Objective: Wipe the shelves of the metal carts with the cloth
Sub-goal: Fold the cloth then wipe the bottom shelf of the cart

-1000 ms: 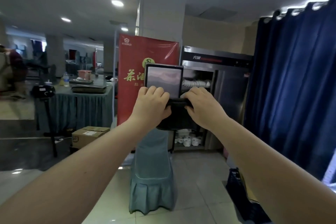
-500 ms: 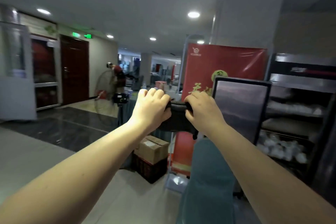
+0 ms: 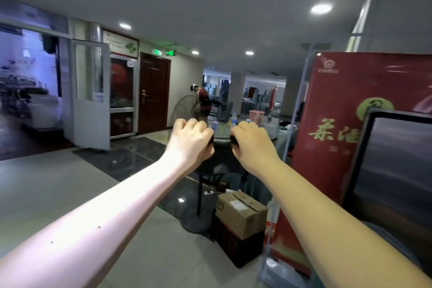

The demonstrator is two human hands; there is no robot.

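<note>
Two hands, left hand (image 3: 190, 141) and right hand (image 3: 252, 142), hold one dark cloth (image 3: 219, 159). One cardboard box (image 3: 240, 213) at five o'clock, one red banner (image 3: 339, 147) at three, four ceiling lights (image 3: 321, 8) toward twelve.

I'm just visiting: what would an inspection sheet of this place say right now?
Surface: grey tiled floor; no cart shelf in view.
Job's things: dark cloth held up between both hands; metal carts, nothing seen.
Clutter: cardboard box on a dark crate, beside a red banner.
Grippers: left hand and right hand each grip the cloth's top edge.
Cables: white power strip on the floor.
Surroundings: brown door; a person far back.
</note>
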